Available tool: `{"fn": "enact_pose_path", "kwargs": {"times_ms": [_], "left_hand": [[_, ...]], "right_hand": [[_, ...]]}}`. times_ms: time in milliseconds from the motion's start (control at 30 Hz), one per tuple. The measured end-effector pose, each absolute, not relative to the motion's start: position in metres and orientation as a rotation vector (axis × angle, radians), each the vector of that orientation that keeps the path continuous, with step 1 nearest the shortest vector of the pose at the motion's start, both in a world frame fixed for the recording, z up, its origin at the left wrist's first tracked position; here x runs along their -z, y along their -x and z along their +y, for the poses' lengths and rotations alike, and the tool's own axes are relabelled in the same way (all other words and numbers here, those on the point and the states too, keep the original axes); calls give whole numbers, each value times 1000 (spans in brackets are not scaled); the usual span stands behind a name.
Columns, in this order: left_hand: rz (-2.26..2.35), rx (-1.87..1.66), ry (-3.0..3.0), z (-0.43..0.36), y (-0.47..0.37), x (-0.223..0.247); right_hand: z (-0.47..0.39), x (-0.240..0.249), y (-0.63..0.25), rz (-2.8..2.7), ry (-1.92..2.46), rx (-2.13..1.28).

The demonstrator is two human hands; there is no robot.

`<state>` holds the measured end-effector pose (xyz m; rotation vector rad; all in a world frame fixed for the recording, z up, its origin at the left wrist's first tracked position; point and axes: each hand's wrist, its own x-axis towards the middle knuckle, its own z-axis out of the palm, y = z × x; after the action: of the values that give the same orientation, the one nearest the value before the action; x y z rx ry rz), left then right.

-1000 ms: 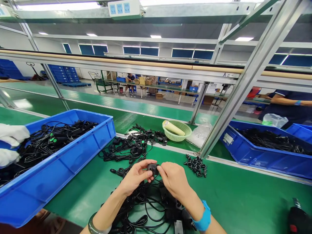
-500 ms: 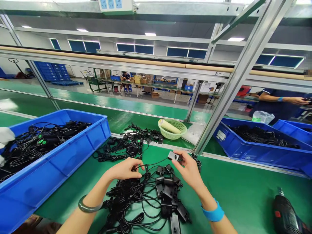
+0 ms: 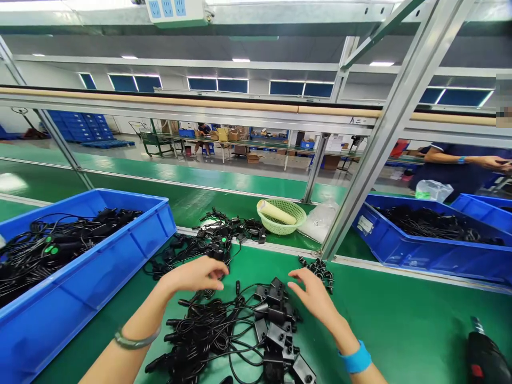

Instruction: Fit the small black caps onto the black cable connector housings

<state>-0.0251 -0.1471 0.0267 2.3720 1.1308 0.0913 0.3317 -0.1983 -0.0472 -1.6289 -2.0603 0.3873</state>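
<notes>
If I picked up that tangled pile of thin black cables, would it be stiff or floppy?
The tangled pile would probably flop, since the cables curl in loose loops. The boxy black plastic pieces beside it look stiff, with straight edges and flat faces. Lifting one cable might drag others along, because they cross over each other.

Ceiling lights [image 3: 381, 64] | blue windows [image 3: 218, 84] | white wall [image 3: 32, 73] | grey floor [image 3: 168, 162]

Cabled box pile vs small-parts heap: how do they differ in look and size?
The cabled box pile spreads wide; the small-parts heap is compact. The cabled box pile mixes tangled cords with boxes; the small-parts heap shows only short pieces. Both are mostly black, on the green bench.
</notes>
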Motion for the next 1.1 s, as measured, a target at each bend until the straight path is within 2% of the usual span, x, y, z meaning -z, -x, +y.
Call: {"fn": "enact_pose_path", "kwargs": {"times_ms": [200, 500, 633, 833, 967, 1033, 1100], "left_hand": [[1673, -300, -2640, -59, -26, 6], [1774, -483, -2451, -19, -68, 34], [1636, -709, -2340, -45, -59, 19], [812, -1118, -1584, -130, -40, -11], [766, -1149, -1528, -175, -39, -13], [763, -1161, -1553, -190, -41, -9], [770, -1167, -1558, -201, -42, -5]], "right_hand": [[-167, 64, -356, -2122, 1845, -111], [-150, 58, -346, -2123, 1939, 61], [-142, 55, -342, -2184, 1921, 47], [-148, 36, -320, -2085, 1670, -129], [-181, 5, -282, -1907, 1351, -331], [-199, -9, -263, -1749, 1007, -547], [-214, -19, -249, -1733, 839, -538]]}}
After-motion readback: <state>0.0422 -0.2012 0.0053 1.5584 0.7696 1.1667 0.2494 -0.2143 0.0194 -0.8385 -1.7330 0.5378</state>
